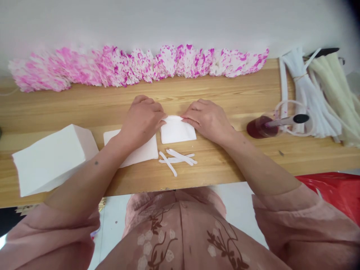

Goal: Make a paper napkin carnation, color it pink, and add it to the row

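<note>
Both hands pinch the far edge of a white paper napkin [178, 131], which lies on the wooden table and has a narrow fold along that edge. My left hand [144, 118] grips its far left corner, fingers curled. At the far right corner, my right hand [208, 118] has thumb and fingers closed on the paper. Just in front of the napkin lie several short white fuzzy strips [177, 159], crossing one another. A flat white napkin stack [143, 150] sits partly under my left forearm.
A thick block of white napkins [50, 157] stands at left. Pink-and-white ruffled paper flowers [140, 65] line the wall. At right are a cup of dark red liquid [260, 126], bundled white strips [312, 86], cream strips [334, 90] and a red plastic bag [334, 191].
</note>
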`<state>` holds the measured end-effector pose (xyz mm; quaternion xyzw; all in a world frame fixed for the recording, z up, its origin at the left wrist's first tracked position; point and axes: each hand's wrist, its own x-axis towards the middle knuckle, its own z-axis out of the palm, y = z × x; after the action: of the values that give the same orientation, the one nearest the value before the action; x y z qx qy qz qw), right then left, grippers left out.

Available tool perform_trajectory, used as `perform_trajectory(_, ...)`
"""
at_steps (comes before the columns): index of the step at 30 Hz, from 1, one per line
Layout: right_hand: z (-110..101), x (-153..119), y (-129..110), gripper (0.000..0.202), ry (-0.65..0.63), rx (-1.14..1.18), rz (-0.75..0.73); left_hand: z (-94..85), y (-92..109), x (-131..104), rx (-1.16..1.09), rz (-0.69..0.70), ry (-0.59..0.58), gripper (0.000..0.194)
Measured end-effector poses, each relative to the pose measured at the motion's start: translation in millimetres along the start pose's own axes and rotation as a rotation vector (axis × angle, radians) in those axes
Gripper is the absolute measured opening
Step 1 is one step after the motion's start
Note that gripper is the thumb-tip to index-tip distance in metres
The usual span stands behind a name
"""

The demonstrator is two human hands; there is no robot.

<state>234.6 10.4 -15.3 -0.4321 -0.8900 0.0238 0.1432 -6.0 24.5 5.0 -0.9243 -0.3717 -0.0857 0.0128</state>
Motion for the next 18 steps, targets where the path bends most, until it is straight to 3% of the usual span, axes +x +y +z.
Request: perform_trajectory(18, -2.4, -0.4, -2.5, 0.033, -0.011, -0.037, 0.006, 2.5, -0.9, 2.2, 0.083, 0.042, 0.005, 0.034)
